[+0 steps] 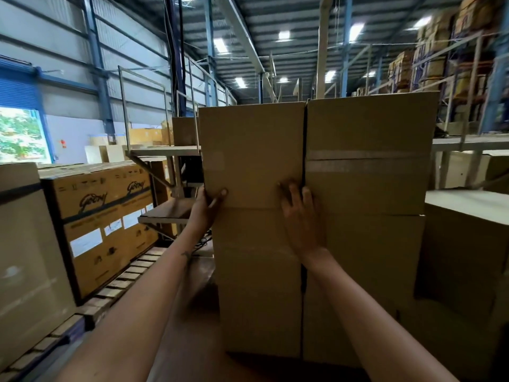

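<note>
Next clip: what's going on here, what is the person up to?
In a warehouse, a person has both hands on the upper left box of a cardboard stack. The left hand grips its lower left corner, thumb on the front. The right hand lies against its front by the gap to the neighbouring box. It sits on the box below.

The upper carton (252, 153) was plain tan cardboard, unprinted. Right of it, the neighbouring carton (369, 125) was the same tan, crossed by a paler tape band (366, 158). Left of it, a printed box (104, 216) was ochre yellow with black script lettering, a dark stripe and white labels. Far left of it, a roller door (18, 89) was bright blue.
</note>
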A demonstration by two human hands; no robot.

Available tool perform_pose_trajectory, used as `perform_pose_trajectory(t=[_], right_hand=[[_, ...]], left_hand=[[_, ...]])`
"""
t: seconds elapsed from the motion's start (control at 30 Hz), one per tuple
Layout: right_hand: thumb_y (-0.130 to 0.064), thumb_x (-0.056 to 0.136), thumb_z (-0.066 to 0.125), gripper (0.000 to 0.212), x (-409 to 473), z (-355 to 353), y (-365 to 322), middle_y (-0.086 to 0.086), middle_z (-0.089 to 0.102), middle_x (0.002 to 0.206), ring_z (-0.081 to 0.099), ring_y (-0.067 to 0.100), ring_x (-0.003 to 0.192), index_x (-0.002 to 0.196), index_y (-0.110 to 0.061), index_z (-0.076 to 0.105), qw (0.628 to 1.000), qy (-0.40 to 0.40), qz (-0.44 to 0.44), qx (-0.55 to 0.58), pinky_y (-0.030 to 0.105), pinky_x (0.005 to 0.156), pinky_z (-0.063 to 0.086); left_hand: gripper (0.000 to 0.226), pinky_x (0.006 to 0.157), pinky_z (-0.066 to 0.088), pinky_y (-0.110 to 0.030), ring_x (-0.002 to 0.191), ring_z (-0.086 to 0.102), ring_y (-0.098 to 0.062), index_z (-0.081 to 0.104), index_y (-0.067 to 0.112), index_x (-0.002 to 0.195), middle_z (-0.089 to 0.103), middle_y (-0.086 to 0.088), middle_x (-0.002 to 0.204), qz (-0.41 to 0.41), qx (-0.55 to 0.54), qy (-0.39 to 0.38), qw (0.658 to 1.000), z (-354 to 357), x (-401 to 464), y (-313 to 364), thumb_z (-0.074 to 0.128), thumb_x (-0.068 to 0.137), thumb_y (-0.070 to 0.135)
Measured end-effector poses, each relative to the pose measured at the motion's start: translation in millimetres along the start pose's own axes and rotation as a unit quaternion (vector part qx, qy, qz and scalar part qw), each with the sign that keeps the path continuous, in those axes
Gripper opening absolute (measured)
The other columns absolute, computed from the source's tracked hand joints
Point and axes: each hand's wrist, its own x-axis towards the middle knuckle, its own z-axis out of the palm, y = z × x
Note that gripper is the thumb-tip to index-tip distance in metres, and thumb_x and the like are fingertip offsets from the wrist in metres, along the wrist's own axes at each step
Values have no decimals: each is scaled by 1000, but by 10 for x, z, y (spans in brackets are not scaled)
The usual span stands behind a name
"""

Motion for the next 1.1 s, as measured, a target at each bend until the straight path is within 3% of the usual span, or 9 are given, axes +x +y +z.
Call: perform_pose_trajectory(t=[0.13, 0.27, 0.33, 0.43, 0.57, 0.67, 0.8, 0.93, 1.1], right_hand=[[-9, 107, 26, 64, -31, 63, -5, 11, 41, 169, 50, 37, 138, 169, -17, 34, 998, -16, -11, -58, 52, 113, 43], [-7, 107, 22, 65, -50, 151, 15, 9, 41, 171, 49, 34, 137, 170, -18, 33, 998, 10, -21, -65, 49, 111, 46], [-7, 107, 30, 65, -78, 199, 40, 9, 36, 173, 43, 34, 140, 172, -18, 27, 998, 17, -30, -57, 49, 113, 45], [-10, 106, 47, 71, -121, 210, 80, 6, 27, 178, 46, 33, 145, 173, -19, 23, 999, 12, -32, -26, 48, 116, 41], [-20, 105, 53, 74, -246, 116, 209, 7, 15, 181, 39, 34, 153, 173, -22, 24, 999, -10, -37, 38, 50, 118, 39], [-26, 110, 48, 70, -406, -28, 369, 6, 9, 182, 21, 31, 164, 174, -20, 19, 997, -29, -33, 56, 53, 124, 38], [-32, 115, 44, 62, -672, -221, 664, 5, 19, 180, 24, 26, 165, 172, -19, 25, 996, -23, 28, 76, 48, 125, 36], [-30, 109, 56, 68, -947, -319, 1047, 12, 30, 174, 38, 32, 157, 170, -16, 29, 993, -45, 83, 69, 48, 122, 40], [-22, 101, 69, 69, -1287, -403, 1534, 18, 41, 166, 42, 35, 154, 164, -14, 40, 978, -74, 172, 93, 52, 118, 45]], left_hand=[[73, 111, 57, -44, 128, 64, -14, 35, 10, 156, 62, -2, 143, -21, -22, -8, 1000, 89, -42, 63, 75, 102, 41], [58, 83, 62, -19, 119, 60, -9, 25, 6, 158, 56, 1, 138, -26, -66, -5, 997, 189, -9, 89, 58, 112, 19], [81, 88, 61, -24, 125, 58, -15, 22, 10, 160, 52, -4, 148, -38, -103, 8, 994, 199, -36, 101, 70, 104, 43], [114, 113, 52, -49, 141, 50, -24, 21, 20, 160, 42, -8, 161, -44, -62, 32, 997, 244, -143, 49, 74, 81, 83], [100, 126, 30, -67, 158, 29, -36, 13, 14, 167, 22, -15, 172, -6, 134, 170, 976, 625, -421, -45, 52, 99, 76], [93, 129, 17, -63, 165, 4, -30, 4, 14, 172, -1, -14, 179, -7, 202, 237, 950, 1056, -697, -66, 54, 107, 59], [84, 133, 10, -58, 167, -3, -30, 8, 7, 172, -1, -14, 180, 23, 195, 129, 972, 1708, -1226, -19, 54, 112, 43], [80, 134, 21, -56, 167, 10, -25, 20, 17, 172, 12, 1, 178, 153, 146, 13, 977, 2188, -1531, 33, 66, 108, 32], [75, 132, 31, -46, 161, 30, -22, 37, 11, 165, 32, -8, 170, 206, 150, -43, 966, 2771, -1757, 191, 75, 101, 23]])
